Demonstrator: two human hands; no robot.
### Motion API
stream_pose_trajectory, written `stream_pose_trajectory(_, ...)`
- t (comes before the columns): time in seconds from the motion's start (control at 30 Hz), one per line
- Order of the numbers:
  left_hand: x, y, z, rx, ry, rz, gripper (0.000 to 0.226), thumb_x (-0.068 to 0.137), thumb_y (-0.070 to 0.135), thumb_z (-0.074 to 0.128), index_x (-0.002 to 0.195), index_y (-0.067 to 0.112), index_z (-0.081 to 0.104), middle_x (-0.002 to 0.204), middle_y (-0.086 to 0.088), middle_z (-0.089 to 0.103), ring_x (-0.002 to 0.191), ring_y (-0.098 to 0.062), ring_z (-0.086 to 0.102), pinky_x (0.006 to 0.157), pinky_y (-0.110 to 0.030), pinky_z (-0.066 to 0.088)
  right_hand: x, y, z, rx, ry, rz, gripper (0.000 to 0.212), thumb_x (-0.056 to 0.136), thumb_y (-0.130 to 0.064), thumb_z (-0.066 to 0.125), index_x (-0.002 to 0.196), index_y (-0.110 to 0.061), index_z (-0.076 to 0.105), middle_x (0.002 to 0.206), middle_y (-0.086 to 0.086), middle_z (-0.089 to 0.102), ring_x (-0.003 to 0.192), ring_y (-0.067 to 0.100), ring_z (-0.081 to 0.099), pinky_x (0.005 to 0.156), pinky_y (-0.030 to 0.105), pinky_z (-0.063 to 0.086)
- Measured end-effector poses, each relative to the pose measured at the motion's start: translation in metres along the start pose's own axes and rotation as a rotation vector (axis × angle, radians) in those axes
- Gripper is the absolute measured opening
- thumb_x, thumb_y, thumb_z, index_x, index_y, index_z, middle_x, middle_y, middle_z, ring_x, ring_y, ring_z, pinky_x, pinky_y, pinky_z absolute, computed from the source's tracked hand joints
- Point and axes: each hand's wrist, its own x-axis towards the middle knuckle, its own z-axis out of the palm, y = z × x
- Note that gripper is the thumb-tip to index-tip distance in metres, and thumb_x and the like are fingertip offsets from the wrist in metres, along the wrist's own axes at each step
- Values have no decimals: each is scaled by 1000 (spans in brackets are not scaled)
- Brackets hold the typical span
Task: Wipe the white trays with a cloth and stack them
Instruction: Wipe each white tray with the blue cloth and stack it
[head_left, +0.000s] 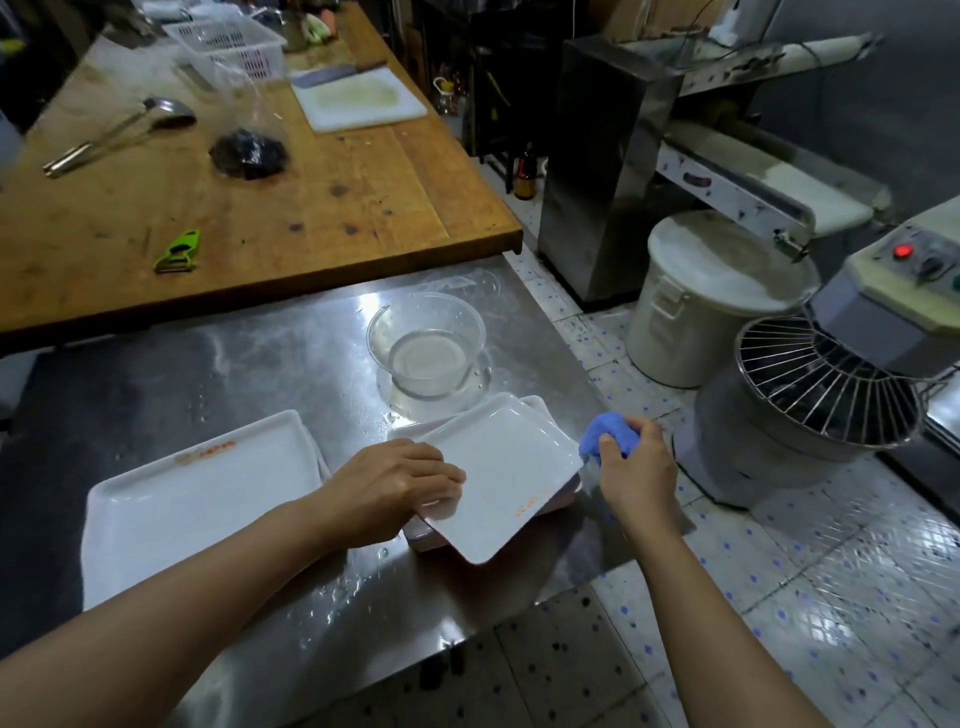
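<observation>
A white tray (504, 473) with orange print lies skewed on top of a pile of trays (431, 540) near the steel table's right edge. My left hand (395, 488) grips this top tray at its left edge, fingers curled over the rim. My right hand (636, 467) holds a bunched blue cloth (608, 434) just off the tray's right corner, past the table edge. A second stack of white trays (197, 499) lies to the left, partly under my left forearm.
A clear plastic bowl (426, 348) with a little water stands behind the trays on the wet steel table (218, 374). A wooden table (311, 197) behind carries a green peeler (179, 252), ladle, basket and cutting board. A dough mixer (831, 395) and lidded bin (711, 296) stand at right.
</observation>
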Motion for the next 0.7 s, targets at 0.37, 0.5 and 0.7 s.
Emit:
stream_pose_trajectory(0.37, -10, -18, 11, -17, -87, -105, 51, 52, -18, 70, 94, 10, 72, 109, 2, 70, 99, -17, 67, 71, -30, 56, 17, -1, 14, -16, -225, 186, 26, 66, -17, 79, 83, -19, 59, 85, 0, 61, 58, 12, 54, 45, 22, 37)
stream_pose_trajectory(0.5, -6, -19, 11, 76, -125, -140, 49, 52, -16, 66, 92, 12, 68, 103, 4, 69, 87, -21, 65, 63, -25, 52, 12, -5, 17, 91, -221, 264, 23, 59, -13, 77, 71, -17, 58, 73, 6, 63, 37, 22, 43, 35, 21, 34)
stream_pose_trajectory(0.7, 4, -14, 4, 327, -260, -238, 41, 40, -4, 73, 74, 18, 65, 74, 4, 61, 67, -18, 60, 42, -25, 37, -4, 3, 11, 138, -149, 306, 20, 67, -7, 73, 65, -19, 57, 69, -3, 62, 33, 23, 41, 34, 26, 39)
